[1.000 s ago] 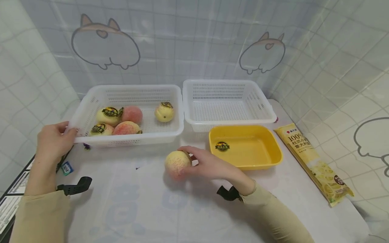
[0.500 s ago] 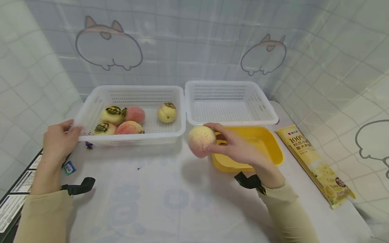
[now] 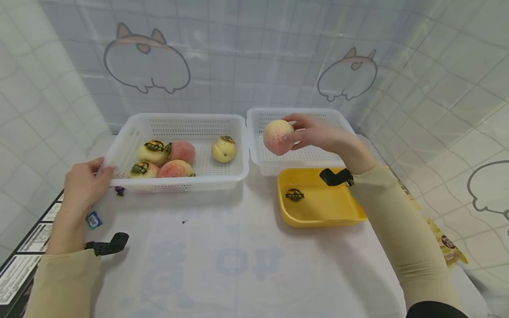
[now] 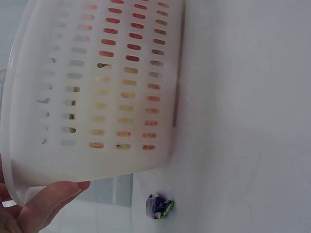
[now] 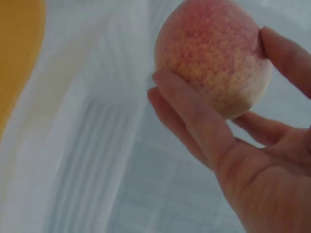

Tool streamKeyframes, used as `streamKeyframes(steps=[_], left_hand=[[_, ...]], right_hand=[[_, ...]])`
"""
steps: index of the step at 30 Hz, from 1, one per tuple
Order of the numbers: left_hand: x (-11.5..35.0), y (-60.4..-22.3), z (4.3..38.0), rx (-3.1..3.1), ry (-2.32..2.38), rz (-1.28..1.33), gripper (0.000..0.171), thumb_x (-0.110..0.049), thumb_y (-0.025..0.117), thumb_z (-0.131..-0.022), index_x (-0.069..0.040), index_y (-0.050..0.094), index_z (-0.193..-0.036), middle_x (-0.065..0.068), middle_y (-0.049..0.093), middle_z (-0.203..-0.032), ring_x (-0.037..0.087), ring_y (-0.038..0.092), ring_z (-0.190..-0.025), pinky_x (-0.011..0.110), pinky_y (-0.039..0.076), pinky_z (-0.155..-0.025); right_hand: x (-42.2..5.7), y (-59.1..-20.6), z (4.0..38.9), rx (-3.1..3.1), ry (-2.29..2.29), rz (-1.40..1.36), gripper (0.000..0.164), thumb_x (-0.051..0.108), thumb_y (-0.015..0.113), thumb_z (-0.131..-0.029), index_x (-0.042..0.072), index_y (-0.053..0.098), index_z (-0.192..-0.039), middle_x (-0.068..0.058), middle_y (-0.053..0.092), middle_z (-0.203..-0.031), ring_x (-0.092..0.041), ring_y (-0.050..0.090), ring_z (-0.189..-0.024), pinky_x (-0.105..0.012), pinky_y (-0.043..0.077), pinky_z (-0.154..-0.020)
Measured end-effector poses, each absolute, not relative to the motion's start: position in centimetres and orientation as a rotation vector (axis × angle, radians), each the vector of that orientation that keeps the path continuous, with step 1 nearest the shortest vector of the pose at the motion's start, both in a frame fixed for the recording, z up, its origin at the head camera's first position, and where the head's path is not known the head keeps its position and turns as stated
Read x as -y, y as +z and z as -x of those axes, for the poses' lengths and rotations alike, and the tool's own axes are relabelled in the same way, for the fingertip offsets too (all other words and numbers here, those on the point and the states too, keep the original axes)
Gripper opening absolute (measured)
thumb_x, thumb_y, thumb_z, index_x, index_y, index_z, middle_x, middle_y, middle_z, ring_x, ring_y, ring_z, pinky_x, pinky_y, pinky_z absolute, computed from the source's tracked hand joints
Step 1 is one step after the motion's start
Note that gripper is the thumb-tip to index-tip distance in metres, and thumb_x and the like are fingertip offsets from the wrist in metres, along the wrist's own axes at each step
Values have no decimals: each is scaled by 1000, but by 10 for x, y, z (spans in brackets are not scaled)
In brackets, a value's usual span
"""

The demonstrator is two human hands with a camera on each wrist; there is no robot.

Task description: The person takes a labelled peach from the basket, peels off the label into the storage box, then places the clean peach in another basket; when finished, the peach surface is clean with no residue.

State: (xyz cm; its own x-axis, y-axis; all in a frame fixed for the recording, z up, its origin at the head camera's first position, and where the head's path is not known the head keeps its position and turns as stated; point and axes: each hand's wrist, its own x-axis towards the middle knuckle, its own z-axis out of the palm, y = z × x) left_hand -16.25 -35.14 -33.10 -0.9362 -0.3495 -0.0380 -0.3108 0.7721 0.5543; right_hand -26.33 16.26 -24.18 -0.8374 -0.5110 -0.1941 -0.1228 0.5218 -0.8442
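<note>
Holding a pink-and-yellow peach (image 3: pixel 277 137) between curled fingers and thumb, the right hand (image 3: pixel 314 132) is raised beyond the yellow plastic tub (image 3: pixel 318 207), over the floor of the right perforated basket (image 3: pixel 266 168); the fruit's exact height there cannot be told. That white basket sits just beyond the tub, on its far side. The left hand (image 3: pixel 85 181) is well to the left of the tub, its grip narrow, pinching the rim of the left perforated basket (image 3: pixel 191 182) at the near corner farthest from the tub.

Inside the left basket, a yellow peach with a dark label (image 3: pixel 224 149) lies apart, closest to the tub of the five there. Farther from the tub is a cluster of four: two pale labelled peaches (image 3: pixel 153 152), a red peach (image 3: pixel 182 151) and a red-and-yellow peach (image 3: pixel 176 169).

A black-and-gold sticker (image 3: pixel 294 195) shows inside the tub, toward its left end. Right of the tub lies a yellow food packet (image 3: pixel 447 243), partly hidden by the right sleeve (image 3: pixel 401 229). Far left of the tub, on the white tablecloth (image 3: pixel 222 287), are a crumpled purple wrapper (image 3: pixel 119 191) and a small blue packet (image 3: pixel 93 220).
</note>
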Motion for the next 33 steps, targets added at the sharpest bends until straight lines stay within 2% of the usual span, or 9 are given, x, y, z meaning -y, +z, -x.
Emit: streamKeyframes(steps=[4,8,13,20,23,29,33], left_hand=[[349,-332,161,2885,-852,-539,64,-34,35,-105,2,17,-154,43,37,-142,53,53,-108,64,53,-78],[346,-333,162,2866,-821,-531,62,-30,34,-105,6,19,-153,42,34,-144,54,49,-115,69,46,-90],[345,-335,162,2870,-798,-527,62,-30,34,-105,7,19,-152,42,32,-146,54,48,-115,70,45,-91],[341,-337,162,2879,-793,-557,62,-31,34,-105,4,18,-153,41,31,-147,56,47,-119,71,44,-92],[339,-335,162,2870,-778,-564,61,-30,35,-105,4,18,-153,41,32,-147,54,49,-115,71,46,-90],[336,-331,159,2864,-769,-554,60,-28,34,-106,5,19,-153,41,32,-146,54,50,-113,70,47,-89],[335,-329,158,2860,-766,-547,60,-28,33,-106,6,19,-153,42,33,-145,54,50,-112,69,48,-89]], right_hand=[[-155,-245,300,-2313,-1179,461,65,19,65,-97,10,33,-153,-18,51,-138,-32,57,-116,-47,51,-102],[-154,-257,330,-2287,-1141,431,65,16,64,-98,7,31,-153,-21,48,-139,-35,56,-116,-50,47,-106],[-160,-279,353,-2285,-1107,385,62,16,63,-98,6,32,-151,-21,45,-138,-37,55,-116,-51,44,-109],[-166,-298,371,-2330,-1071,329,60,17,64,-98,6,34,-149,-19,45,-141,-35,57,-114,-47,47,-106],[-165,-301,377,-2337,-1053,313,60,18,65,-97,7,35,-148,-18,46,-140,-34,57,-113,-46,47,-106],[-155,-305,379,-2254,-816,334,72,23,70,-94,9,32,-153,-15,49,-142,-31,56,-119,-46,45,-108],[-154,-304,380,-2239,-775,354,73,19,70,-94,9,30,-154,-17,45,-144,-33,55,-121,-47,45,-109]])
